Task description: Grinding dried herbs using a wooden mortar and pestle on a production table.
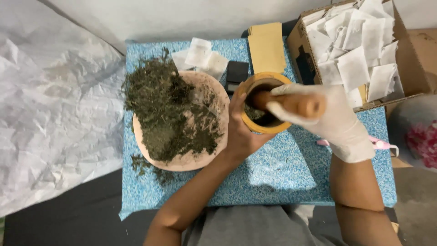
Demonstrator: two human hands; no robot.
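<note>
- Speckled blue mat (282, 173) is covering the small work table, with crumpled white sheeting (50, 114) lying off its left edge.
- Right hand (332, 118), wearing a white glove, is wrapping its fingers closed around the wooden pestle (291, 104), angling it down into the mortar (264, 104) at mat centre.
- Left hand (241, 132), bare, is bracing the mortar's near wall, apparently steadying it; its fingers are hidden behind the mortar, so their spread cannot be told.
- Dried green herb (168, 114) is heaping on a pink dish (191, 160) touching the left hand, within easy reach.
- Cardboard box (355, 50) of white sachets is sitting at the right, partly cut off.
- Mortar contents are lying in shadow, hard to make out.
</note>
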